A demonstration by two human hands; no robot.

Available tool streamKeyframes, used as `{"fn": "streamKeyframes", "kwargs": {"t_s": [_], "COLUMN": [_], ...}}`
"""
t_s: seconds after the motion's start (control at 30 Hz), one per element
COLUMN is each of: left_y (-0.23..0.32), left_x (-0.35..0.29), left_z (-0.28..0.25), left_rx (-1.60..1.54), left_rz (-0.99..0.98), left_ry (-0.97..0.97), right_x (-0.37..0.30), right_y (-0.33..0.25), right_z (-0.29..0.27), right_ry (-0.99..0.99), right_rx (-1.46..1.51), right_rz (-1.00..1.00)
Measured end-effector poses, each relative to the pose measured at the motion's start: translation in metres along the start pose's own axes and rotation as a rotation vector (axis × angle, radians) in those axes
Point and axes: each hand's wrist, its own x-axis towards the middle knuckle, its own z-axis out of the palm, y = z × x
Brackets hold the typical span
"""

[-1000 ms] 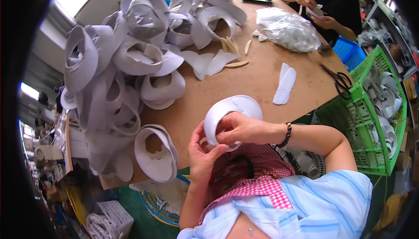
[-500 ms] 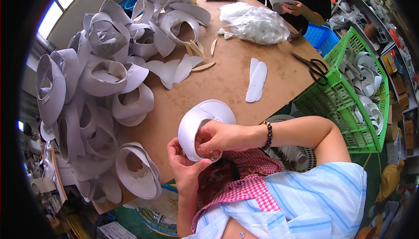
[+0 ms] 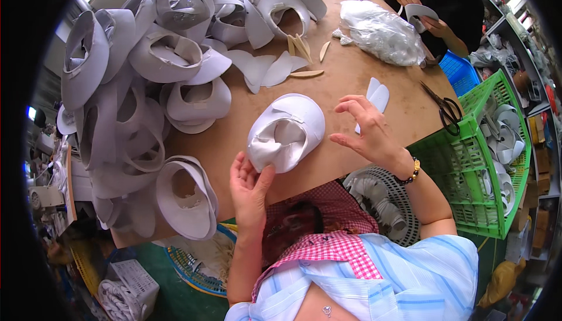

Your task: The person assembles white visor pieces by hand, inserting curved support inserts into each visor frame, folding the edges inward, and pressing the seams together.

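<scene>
On the front part of the table lies a white cap-like piece (image 3: 310,116) with a rounded brim and an opening in its middle. My left hand (image 3: 250,185) pinches its near left edge between thumb and fingers. My right hand (image 3: 370,130) is apart from it, to the right, with fingers spread and nothing in them. Just behind that hand are flat white oval pieces (image 3: 379,97), partly covered by the fingers. A large heap of similar white brimmed pieces (image 3: 165,57) fills the table's left side, with a nested stack (image 3: 202,221) at the near corner.
Black scissors (image 3: 448,110) lie at the table's right edge, beside a green crate (image 3: 468,163) of white pieces. A plastic bag (image 3: 380,28) lies farther back. Opposite, another person's hands (image 3: 433,27) hold a white piece. Baskets (image 3: 410,204) stand below the table edge.
My right hand has come out of the white piece, opened and moved right. The piece is now lower on the table, its opening facing up, still held by my left hand. The view has shifted.
</scene>
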Motion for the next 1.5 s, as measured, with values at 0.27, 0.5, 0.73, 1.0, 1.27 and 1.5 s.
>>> {"fn": "streamKeyframes", "kwargs": {"t_s": [0.27,0.5,0.73,1.0,1.27,1.5], "left_y": [0.027,-0.023,-0.016,-0.004,0.013,0.032], "left_x": [-0.036,0.003,0.008,-0.002,-0.020,-0.037], "left_z": [0.042,0.113,0.119,0.088,0.069,0.011], "left_rx": [1.064,0.399,0.134,-0.181,-0.260,-0.257], "left_rz": [0.843,0.134,-0.025,-0.312,-0.345,-0.545], "left_ry": [-0.047,-0.541,-0.475,-0.387,-0.338,-0.449], "right_x": [-0.031,-0.039,-0.035,-0.019,-0.016,0.007], "right_y": [0.063,0.003,0.020,0.107,0.029,-0.022], "right_z": [-0.022,-0.023,-0.050,-0.110,-0.047,-0.021], "right_ry": [0.161,0.364,0.567,0.952,0.110,0.155], "right_rx": [-0.480,0.418,0.552,-0.070,-0.602,0.073], "right_rz": [-0.109,0.192,0.159,-0.103,-0.285,-0.342]}}
